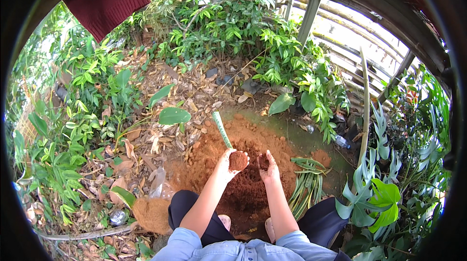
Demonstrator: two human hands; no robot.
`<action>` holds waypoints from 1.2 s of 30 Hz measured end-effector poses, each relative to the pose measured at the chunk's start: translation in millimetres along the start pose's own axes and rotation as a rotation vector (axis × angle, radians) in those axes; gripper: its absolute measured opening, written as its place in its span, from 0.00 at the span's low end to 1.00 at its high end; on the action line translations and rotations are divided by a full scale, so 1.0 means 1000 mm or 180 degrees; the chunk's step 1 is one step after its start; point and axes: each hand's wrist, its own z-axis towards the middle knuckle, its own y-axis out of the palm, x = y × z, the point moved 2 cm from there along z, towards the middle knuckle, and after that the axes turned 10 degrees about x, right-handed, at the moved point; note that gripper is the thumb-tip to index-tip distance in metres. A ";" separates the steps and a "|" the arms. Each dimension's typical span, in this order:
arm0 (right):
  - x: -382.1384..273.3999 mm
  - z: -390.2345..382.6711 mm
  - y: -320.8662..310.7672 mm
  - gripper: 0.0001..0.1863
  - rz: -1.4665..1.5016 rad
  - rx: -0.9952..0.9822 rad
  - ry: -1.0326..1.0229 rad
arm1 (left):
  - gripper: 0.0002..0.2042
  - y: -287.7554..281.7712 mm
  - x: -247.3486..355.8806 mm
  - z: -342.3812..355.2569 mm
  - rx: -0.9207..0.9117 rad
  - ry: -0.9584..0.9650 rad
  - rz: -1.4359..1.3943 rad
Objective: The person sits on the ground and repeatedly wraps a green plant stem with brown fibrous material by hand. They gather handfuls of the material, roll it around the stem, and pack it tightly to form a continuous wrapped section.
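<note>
My left hand [223,167] is cupped around a rounded clump of reddish-brown soil [238,161]. A pale green, banded leaf [221,129], like a snake plant's, slants up and away from this hand; its lower end meets the fingers and clump, so how it is held is hidden. Just to the right, my right hand [270,169] has its fingers curled up around a little dark soil [263,161]. A gap separates the two hands. Below and beyond them spreads a mound of loose reddish soil [204,156], darker between my knees.
Long green leaves [309,183] lie in a bundle right of the mound. A brown fibrous husk [152,214] sits by my left knee. Dry leaves [146,147] cover the ground at left. Plants, a clear bottle [342,141] and a slatted fence [360,30] stand around.
</note>
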 end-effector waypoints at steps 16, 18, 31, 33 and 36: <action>0.008 -0.008 0.005 0.08 -0.0420 0.0048 -0.0209 | 0.10 -0.003 -0.002 0.001 0.0045 -0.0004 0.0090; 0.010 -0.008 0.003 0.08 -0.0422 -0.0009 -0.0105 | 0.11 -0.003 -0.002 0.000 0.0008 0.0004 0.0078; 0.011 -0.008 -0.001 0.09 -0.0429 -0.0041 -0.0170 | 0.11 -0.003 -0.002 -0.002 0.0124 0.0017 0.0127; 0.012 -0.009 0.000 0.10 -0.0486 -0.0153 -0.0183 | 0.11 -0.002 -0.002 -0.002 0.0096 -0.0003 0.0121; 0.011 -0.010 0.002 0.12 -0.0497 -0.0249 -0.0132 | 0.10 -0.002 -0.003 -0.003 0.0039 0.0003 0.0127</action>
